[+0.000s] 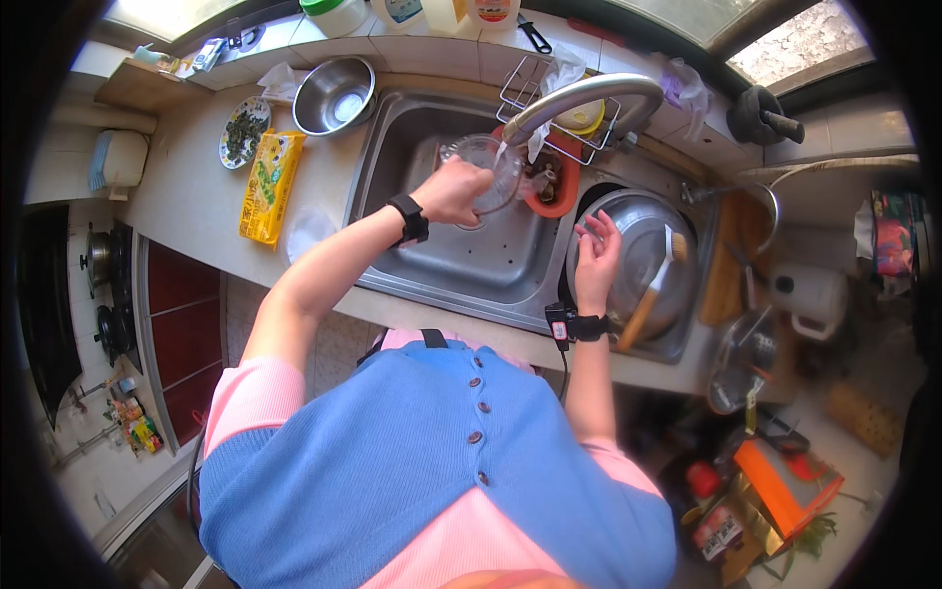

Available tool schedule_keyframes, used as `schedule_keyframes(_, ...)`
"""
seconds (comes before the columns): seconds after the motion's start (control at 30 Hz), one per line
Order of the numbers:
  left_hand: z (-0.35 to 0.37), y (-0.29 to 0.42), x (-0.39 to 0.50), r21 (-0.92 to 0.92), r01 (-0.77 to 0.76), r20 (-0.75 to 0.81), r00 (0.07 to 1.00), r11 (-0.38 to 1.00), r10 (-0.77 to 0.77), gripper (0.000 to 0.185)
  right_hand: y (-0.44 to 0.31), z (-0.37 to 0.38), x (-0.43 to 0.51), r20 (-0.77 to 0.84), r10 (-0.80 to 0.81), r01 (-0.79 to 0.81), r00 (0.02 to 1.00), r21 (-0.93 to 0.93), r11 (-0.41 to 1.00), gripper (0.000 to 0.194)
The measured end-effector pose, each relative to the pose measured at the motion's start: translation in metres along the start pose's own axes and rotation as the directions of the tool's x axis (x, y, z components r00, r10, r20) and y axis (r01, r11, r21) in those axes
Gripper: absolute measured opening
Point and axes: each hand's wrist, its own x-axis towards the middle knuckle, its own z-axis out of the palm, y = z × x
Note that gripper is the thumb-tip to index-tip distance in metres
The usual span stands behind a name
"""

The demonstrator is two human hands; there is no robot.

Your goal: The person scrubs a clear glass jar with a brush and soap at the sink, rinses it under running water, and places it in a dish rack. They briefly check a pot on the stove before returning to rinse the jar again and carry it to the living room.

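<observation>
My left hand (456, 190) grips the rim of a clear glass bowl (500, 166) over the left basin of the steel sink (471, 272). Water runs from the curved faucet (581, 92) into the bowl. Just right of the bowl, an orange plastic strainer basket (565, 193) holds dark scraps. My right hand (597, 247) is raised with its fingers apart and holds nothing. Beneath and beside it, a large round metal lid or basin (640, 258) covers the right side of the sink, with a wooden-handled brush (655, 287) lying across it.
On the left counter stand a steel bowl (335, 96), a plate of dark leafy food (245, 132) and a yellow food packet (271, 188). A wire rack (522, 88) sits behind the faucet. Right of the sink are a cutting board (725, 258), a white kettle-like appliance (809, 294) and a pan (739, 361).
</observation>
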Motion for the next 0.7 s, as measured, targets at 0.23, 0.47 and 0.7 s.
schedule_keyframes(0.23, -0.001, 0.001, -0.006, 0.037, 0.036, -0.011, 0.999, 0.999, -0.036, 0.034, 0.003, 0.001, -0.001, -0.011, 0.012, -0.012, 1.0, 0.017, 1.0, 0.041)
schedule_keyframes(0.47, 0.009, 0.008, -0.002, 0.052, 0.124, -0.051, 0.991, 0.991, -0.122, 0.034, 0.003, 0.002, -0.003, 0.024, 0.009, -0.009, 1.0, 0.007, 1.0, 0.041)
schedule_keyframes(0.7, 0.008, 0.008, -0.002, 0.022, -0.012, 0.028, 1.0, 1.0, 0.012, 0.031, 0.003, -0.003, -0.002, 0.027, 0.006, -0.006, 1.0, 0.003, 1.0, 0.041)
